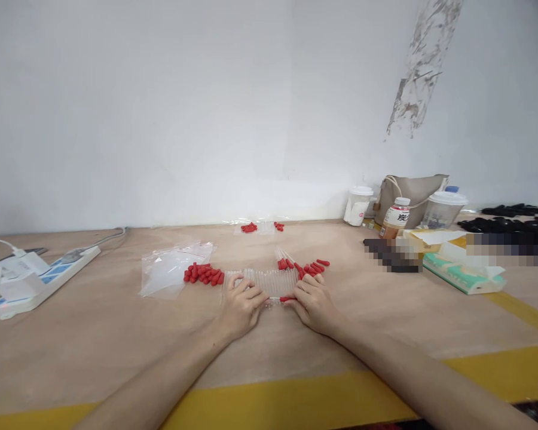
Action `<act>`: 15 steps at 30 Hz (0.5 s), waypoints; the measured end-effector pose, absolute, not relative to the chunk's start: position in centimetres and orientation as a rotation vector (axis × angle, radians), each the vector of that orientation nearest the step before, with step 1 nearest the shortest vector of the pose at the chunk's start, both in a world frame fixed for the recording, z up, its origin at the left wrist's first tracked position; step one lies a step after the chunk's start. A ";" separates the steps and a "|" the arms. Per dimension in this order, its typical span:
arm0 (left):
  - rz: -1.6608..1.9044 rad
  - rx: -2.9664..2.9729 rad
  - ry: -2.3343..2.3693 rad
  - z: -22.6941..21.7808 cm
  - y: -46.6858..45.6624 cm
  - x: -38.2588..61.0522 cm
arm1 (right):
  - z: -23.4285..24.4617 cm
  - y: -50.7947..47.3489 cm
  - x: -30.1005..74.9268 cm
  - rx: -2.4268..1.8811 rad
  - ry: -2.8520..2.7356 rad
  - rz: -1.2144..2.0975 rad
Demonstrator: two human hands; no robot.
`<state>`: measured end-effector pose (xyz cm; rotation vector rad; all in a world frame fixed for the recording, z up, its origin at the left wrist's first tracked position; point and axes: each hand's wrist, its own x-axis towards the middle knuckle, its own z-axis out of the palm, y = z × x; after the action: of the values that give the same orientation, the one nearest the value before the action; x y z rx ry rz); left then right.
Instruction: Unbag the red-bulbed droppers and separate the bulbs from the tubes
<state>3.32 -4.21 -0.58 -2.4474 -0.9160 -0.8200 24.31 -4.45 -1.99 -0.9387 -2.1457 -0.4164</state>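
My left hand [242, 307] is closed near the middle of the table, thumb and fingertips pinching a thin clear tube [274, 298]. At the tube's right end is a red cap [284, 299], pinched by my right hand [316, 304]. Whether the cap sits on the tube or only meets it, I cannot tell. Just beyond my fingers lies a row of clear tubes [269, 280], side by side. A pile of red caps [204, 274] is left of the row. More red caps [312, 269] lie behind my right hand, beside a few thin white sticks [283, 257].
Flat clear plastic bags [165, 275] lie at left, near a white power strip [67, 278] with chargers. Small bagged red pieces [249, 227] rest by the wall. At right stand a lidded cup [357, 206], a bottle [395, 218] and a green tissue pack [461, 275].
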 end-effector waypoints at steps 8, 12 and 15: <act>-0.891 -2.460 -0.898 -0.8 -4.2 2.8 | -1.8 -4.8 25.1 -0.900 -2.167 -0.414; -1.107 -2.357 -1.098 -0.7 -3.7 0.7 | -1.5 -4.0 26.6 -0.962 -1.956 -0.216; -1.180 -2.290 -1.348 -0.6 -3.0 -0.1 | -1.1 -2.4 27.7 -1.006 -1.642 0.023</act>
<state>-0.12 -3.01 -0.58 -2.2901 -1.3481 -1.1804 27.68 -2.39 -1.08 -1.0064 -1.6424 0.0225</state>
